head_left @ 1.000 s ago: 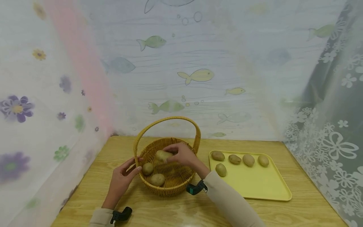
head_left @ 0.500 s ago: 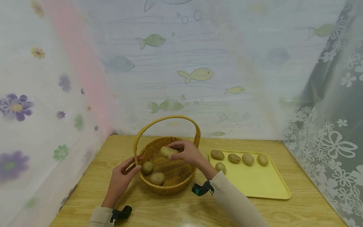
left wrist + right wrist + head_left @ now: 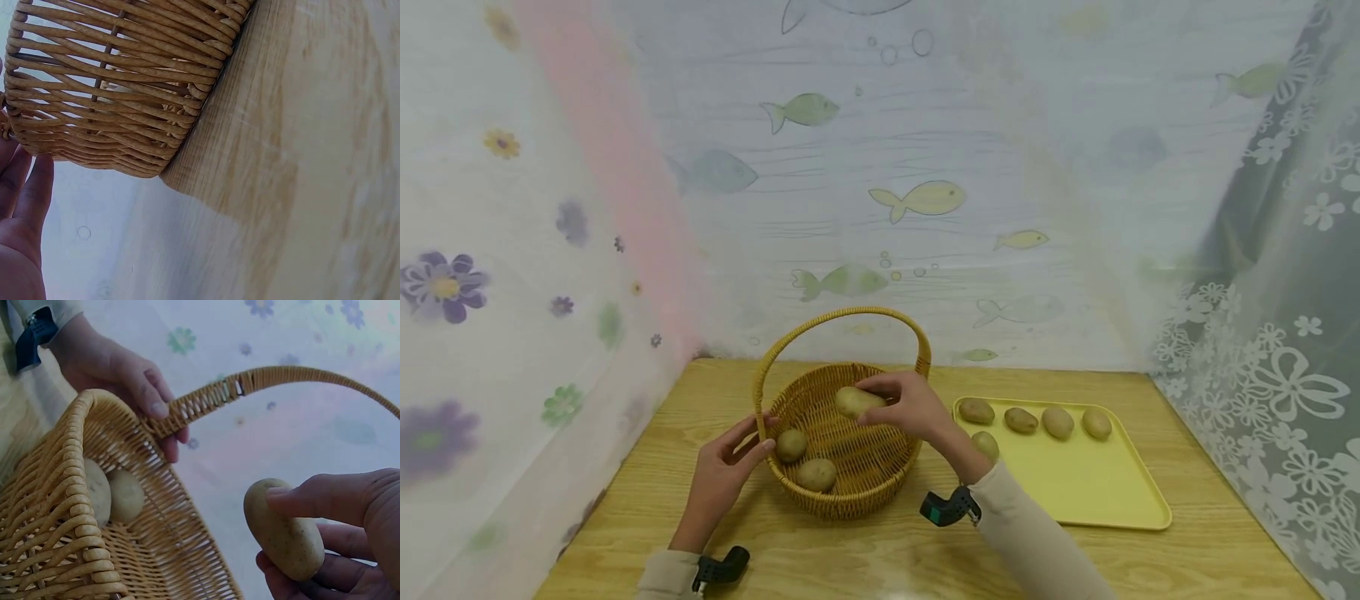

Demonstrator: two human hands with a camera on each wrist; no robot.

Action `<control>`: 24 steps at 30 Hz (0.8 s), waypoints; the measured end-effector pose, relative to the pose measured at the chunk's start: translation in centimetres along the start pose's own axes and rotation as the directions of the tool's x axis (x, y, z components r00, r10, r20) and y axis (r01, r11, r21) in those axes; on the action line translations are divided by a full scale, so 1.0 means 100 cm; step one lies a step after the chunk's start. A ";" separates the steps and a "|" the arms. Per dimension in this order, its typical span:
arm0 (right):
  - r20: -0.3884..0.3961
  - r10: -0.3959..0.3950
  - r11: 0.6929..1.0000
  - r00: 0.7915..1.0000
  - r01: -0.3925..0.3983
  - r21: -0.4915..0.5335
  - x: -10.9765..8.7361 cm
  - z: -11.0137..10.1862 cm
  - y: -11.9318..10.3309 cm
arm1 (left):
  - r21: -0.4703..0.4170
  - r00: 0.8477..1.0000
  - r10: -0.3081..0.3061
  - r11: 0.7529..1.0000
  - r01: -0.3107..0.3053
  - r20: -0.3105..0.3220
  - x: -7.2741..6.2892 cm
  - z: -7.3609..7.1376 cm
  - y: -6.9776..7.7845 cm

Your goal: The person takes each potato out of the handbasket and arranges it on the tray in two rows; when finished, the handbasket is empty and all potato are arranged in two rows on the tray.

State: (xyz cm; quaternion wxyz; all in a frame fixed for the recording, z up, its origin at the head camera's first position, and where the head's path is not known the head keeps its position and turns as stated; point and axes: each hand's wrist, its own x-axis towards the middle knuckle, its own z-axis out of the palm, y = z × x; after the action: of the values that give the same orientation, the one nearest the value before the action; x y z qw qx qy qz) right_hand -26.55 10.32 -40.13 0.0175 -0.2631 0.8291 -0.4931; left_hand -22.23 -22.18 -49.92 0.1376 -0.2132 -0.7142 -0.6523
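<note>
My right hand [image 3: 917, 408] pinches a smooth, egg-shaped potato [image 3: 856, 403] over the basket [image 3: 838, 500], its long side running left to right. The basket sits nearer the left edge of the table [image 3: 820, 562]. My left hand [image 3: 721, 479], farther from that potato, holds the bumpy woven handle [image 3: 850, 312]. Two more potatoes [image 3: 816, 475] lie inside.

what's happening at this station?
A person's right hand grips an oval, pale-tan potato, apparently above a round, golden-brown woven basket. The left hand holds that basket near where its arched handle meets the rim. Two tan potatoes lie inside. Five more potatoes sit on a yellow rectangular tray to the right, one partly hidden from the head camera.
</note>
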 end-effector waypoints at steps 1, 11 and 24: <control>0.001 -0.002 1.000 1.000 0.002 0.002 0.000 -0.001 0.001 | 0.000 1.000 0.003 1.000 -0.003 0.002 0.000 0.000 0.000; -0.022 -0.016 0.999 1.000 0.017 0.027 -0.011 -0.014 0.000 | 0.007 1.000 0.012 1.000 -0.012 0.003 0.002 -0.001 0.000; -0.062 0.009 0.993 0.998 -0.001 0.115 -0.036 -0.031 0.003 | 0.004 1.000 0.015 1.000 -0.015 -0.002 0.001 0.001 0.003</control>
State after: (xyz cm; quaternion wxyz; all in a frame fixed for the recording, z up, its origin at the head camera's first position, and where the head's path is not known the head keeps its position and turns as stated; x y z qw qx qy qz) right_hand -24.41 14.54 -39.61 0.0081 -0.2441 0.8001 -0.5478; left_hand -22.13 -22.07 -49.66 0.1438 -0.2175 -0.7138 -0.6500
